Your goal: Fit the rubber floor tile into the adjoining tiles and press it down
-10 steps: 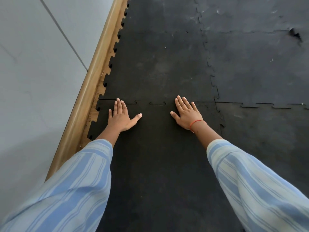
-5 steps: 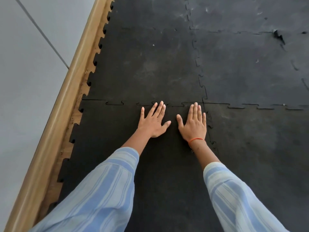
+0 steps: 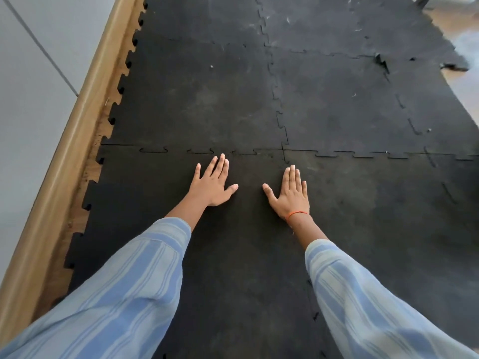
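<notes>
We've got the left hand [image 3: 210, 186] and right hand [image 3: 291, 194] flat, fingers spread and grasping nothing, on the rubber floor tile [image 3: 233, 255] at centre frame, its far seam [image 3: 202, 151] nearly meshed (tabs still outlined), so pressing remains.

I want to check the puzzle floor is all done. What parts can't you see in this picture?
All from the head view:
- Rubber floor tile: its near edge is cut off by the bottom of the frame and covered by the striped sleeves.
- The rubber under the left hand and right hand: hidden by the palms.
- Lifted seam far away: too small to judge.
- Top right corner: blurred.
</notes>
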